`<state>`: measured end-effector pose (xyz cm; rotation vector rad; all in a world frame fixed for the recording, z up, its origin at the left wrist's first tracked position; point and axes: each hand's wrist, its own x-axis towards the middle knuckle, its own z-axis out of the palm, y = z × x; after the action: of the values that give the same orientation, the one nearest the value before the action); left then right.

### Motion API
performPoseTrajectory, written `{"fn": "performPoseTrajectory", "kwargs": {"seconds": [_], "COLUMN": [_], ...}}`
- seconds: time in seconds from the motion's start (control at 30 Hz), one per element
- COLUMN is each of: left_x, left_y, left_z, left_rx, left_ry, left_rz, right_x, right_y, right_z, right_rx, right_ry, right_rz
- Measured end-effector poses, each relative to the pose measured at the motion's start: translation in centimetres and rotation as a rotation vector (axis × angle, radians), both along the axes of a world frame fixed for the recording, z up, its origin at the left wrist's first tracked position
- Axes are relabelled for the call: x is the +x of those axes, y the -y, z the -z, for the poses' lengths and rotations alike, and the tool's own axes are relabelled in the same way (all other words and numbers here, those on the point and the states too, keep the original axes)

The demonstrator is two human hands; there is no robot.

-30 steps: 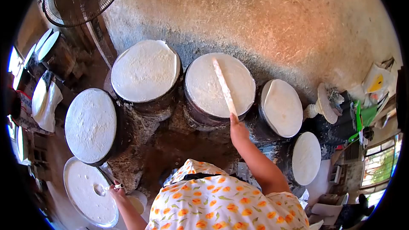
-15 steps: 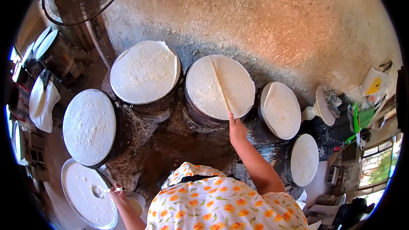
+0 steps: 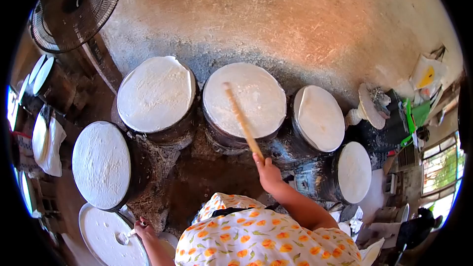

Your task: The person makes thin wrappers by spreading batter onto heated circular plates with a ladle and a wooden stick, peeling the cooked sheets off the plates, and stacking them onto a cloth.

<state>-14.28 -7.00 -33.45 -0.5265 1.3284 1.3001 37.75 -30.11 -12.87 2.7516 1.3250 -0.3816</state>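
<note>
My right hand [image 3: 269, 174] is closed around one end of a long, thin wooden stick [image 3: 241, 118]. The stick slants up and leftward over the middle drum, whose round top carries a thin white sheet [image 3: 244, 93]. Down at the lower left, my left hand [image 3: 144, 229] grips the handle of a ladle [image 3: 123, 237]. The ladle's bowl rests in a wide round basin of white batter [image 3: 101, 226], with a few bubbles on the surface.
Drums with round white tops stand in an arc: one at far left [image 3: 101, 165], one upper left [image 3: 155, 93], two at right [image 3: 321, 118] [image 3: 354, 172]. A rough wall [image 3: 246, 15] rises behind. A fan [image 3: 76, 5] stands upper left. Dark clutter [image 3: 379, 128] lies right.
My right hand has drawn back toward me, and the stick has lifted off the middle drum's sheet, turning leftward. My left hand stays by the basin with the ladle. The view has shifted slightly.
</note>
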Motion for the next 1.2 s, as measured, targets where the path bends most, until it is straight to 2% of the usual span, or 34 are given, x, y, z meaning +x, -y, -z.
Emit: {"fn": "performPoseTrajectory", "kwargs": {"seconds": [0.03,0.07,0.1,0.17,0.2,0.23,0.3,0.37,0.43,0.57,0.63,0.7,0.83,0.9,0.97,1.03,1.1,1.17,1.2], "left_x": [-0.2,-2.0,-1.2,0.8,-5.0,-4.4,-2.9,-1.0,0.4,2.5,3.1,3.8,7.3,8.6,9.9,11.3,12.7,14.3,15.4], "left_y": [-0.1,-0.5,-0.9,-1.4,-2.9,-2.9,-2.6,-2.3,-1.8,-0.3,0.4,1.2,1.3,1.0,0.6,0.2,-0.2,-0.9,-1.3], "left_z": [0.5,3.4,3.0,1.6,11.1,11.0,8.7,6.8,5.2,2.7,1.6,1.0,-1.2,-1.3,-1.5,-1.7,-1.5,-1.1,-0.8], "left_rx": [0.001,0.049,0.049,-0.005,-0.017,0.022,0.048,0.064,0.085,0.129,0.149,0.169,0.184,0.186,0.185,0.181,0.171,0.165,0.155], "left_ry": [0.025,0.164,0.168,-0.034,-0.001,-0.116,-0.106,-0.084,-0.076,-0.056,-0.057,-0.054,-0.021,-0.026,-0.024,-0.029,-0.03,-0.029,-0.032], "left_rz": [0.02,0.115,0.151,0.017,0.102,0.016,0.065,0.119,0.158,0.227,0.26,0.292,0.386,0.439,0.5,0.565,0.646,0.738,0.792], "right_x": [-0.7,-0.8,-0.8,-0.3,0.4,1.6,3.8,6.3,9.0,12.7,14.2,16.5,19.7,21.0,23.1,26.1,29.2,27.5,27.2], "right_y": [0.3,0.8,1.6,2.2,2.5,3.2,5.2,6.4,8.2,9.6,10.1,10.6,11.2,11.7,13.0,15.9,20.0,23.8,26.2], "right_z": [-0.9,-0.5,-0.1,-0.9,-1.3,-1.0,1.0,1.0,0.9,-0.1,0.7,3.1,2.2,-0.6,-0.8,-1.1,-1.3,-7.8,-9.1], "right_rx": [0.032,0.149,0.265,0.32,0.379,0.389,0.542,0.395,0.528,0.619,0.485,0.468,0.43,0.53,0.636,0.975,1.198,1.389,1.459], "right_ry": [-0.065,-0.09,-0.108,-0.09,-0.079,-0.069,0.052,0.097,0.232,0.338,0.352,0.331,0.362,0.135,0.182,0.176,0.125,0.042,0.078], "right_rz": [-0.036,-0.062,-0.077,0.032,0.092,0.119,0.234,0.412,0.29,0.298,0.342,0.379,0.434,0.517,0.565,0.582,0.728,0.833,0.885]}}
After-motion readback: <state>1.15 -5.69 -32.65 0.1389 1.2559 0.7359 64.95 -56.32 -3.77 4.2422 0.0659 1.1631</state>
